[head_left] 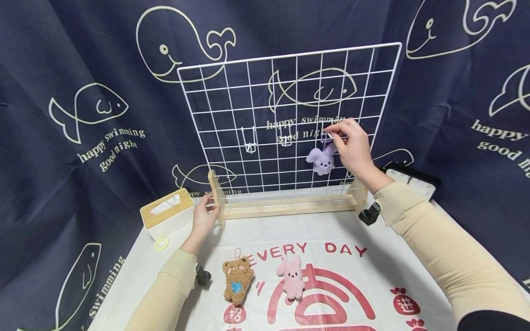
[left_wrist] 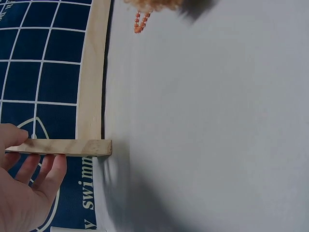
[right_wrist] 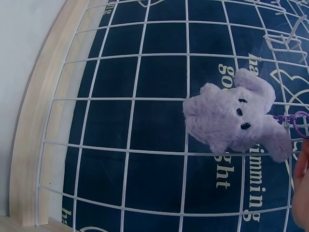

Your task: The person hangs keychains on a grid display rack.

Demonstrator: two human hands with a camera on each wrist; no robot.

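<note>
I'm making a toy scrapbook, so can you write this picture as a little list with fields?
left hand: grips the left end of the wooden stand
right hand: pinches at the purple bunny's ring, by the white grid
purple bunny: upright, in front of the grid
white hooks: two without toys, on the grid
toys on table: brown bear, pink bunny
left of stand: tissue box, yellow ring
behind: dark blue cloth with whales and fish

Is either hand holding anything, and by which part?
The right hand holds the fuzzy purple plush bunny by the purple ring above its head; the left hand holds the flat, pale wooden upright by its sides, between thumb and fingers.
</note>
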